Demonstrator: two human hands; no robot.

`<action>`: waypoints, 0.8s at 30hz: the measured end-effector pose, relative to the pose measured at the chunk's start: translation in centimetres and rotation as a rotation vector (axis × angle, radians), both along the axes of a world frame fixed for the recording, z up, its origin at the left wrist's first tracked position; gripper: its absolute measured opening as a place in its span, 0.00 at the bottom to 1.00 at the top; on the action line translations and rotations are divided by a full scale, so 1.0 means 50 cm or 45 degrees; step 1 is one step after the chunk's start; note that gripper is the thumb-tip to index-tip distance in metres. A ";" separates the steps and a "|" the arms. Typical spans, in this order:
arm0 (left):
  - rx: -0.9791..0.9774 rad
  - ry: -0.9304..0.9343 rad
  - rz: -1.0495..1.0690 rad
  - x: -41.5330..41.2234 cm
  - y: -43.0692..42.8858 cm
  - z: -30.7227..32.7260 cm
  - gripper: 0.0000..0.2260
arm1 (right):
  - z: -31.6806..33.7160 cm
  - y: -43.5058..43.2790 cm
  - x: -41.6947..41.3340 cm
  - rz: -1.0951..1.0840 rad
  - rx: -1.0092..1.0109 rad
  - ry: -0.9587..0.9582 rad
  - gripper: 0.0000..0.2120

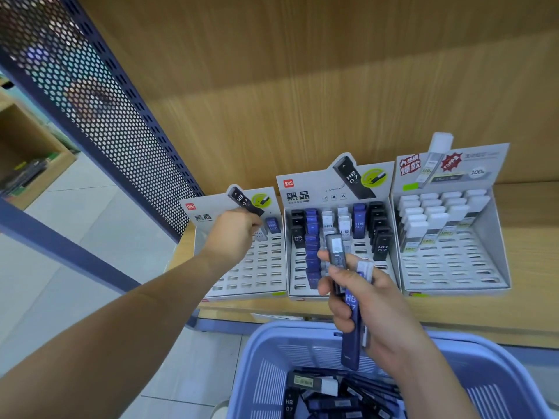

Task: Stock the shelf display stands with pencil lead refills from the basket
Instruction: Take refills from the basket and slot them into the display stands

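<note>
My right hand (363, 300), lower centre of the frame, is clamped around a bundle of refills (351, 316). The bundle is held upright above the basket (272, 358), so the next piece is in easy reach and anything I drop falls back onto the loose refills (332, 400) inside. A grey refill (336, 249) sits proud of the bundle, pushed up by my thumb for picking.

My left hand (234, 234) reaches to the back row of the left stand (257, 273), left of centre, with its fingers curled. The fingertips are hidden, so I cannot tell whether they pinch a refill. I judge that filling runs from the back row forward: most of this stand's slots are vacant. The middle stand (298, 281) is partly stocked, and the right stand (447, 267) holds white-capped boxes in its rear rows.
</note>
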State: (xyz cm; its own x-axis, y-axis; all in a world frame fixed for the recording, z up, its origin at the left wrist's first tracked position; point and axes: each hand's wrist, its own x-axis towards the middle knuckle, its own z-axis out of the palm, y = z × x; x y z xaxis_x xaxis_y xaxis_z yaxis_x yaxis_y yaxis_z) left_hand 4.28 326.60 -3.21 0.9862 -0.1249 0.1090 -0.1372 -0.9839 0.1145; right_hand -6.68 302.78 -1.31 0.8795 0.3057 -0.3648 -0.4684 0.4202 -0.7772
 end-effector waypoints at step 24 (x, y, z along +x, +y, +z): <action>-1.147 0.734 -0.107 -0.068 -0.167 0.214 0.06 | 0.028 -0.012 0.012 -0.122 0.116 -0.009 0.07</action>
